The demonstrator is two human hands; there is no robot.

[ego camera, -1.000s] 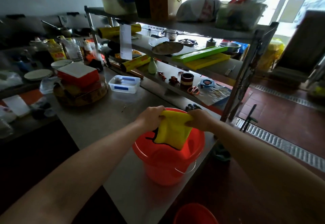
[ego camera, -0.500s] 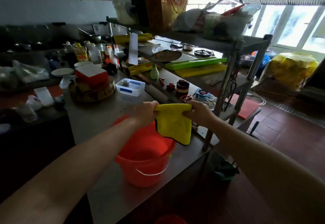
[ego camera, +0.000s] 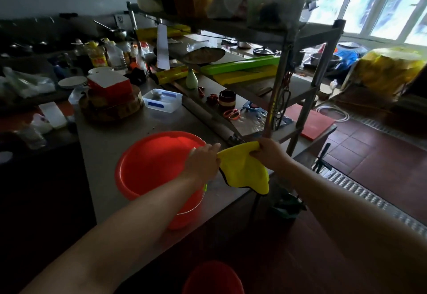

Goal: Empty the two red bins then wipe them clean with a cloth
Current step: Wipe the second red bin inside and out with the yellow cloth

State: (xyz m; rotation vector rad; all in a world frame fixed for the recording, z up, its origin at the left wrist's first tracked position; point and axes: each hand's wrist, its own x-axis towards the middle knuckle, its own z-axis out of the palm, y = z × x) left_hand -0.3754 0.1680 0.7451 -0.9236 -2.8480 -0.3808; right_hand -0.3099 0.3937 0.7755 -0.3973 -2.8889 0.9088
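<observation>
Cloth (ego camera: 245,173) pinched at corners by our left hand (ego camera: 203,163), right hand (ego camera: 269,155); we judged: fold flat, then wipe red bin (ego camera: 147,162) inside.

Red bin (ego camera: 147,166), near on table: plastic, smooth, glossy inside.
Second red bin (ego camera: 212,277), nearest edge: plastic, finish lost in dim light.
Yellow cloth (ego camera: 245,171): soft napped fabric, matt, dark stitched edging.
Table (ego camera: 99,150): sheet metal, brushed, dull sheen.
Shelf rack (ego camera: 280,74), right: metal posts, satin grey.
Storage box (ego camera: 161,100), far on table: clear plastic, blue tape strips.
Round block (ego camera: 111,106), far left: wood, rough rim.
Floor tiles (ego camera: 379,155), right: reddish, matt.
Drain grate (ego camera: 360,189): ribbed metal.
</observation>
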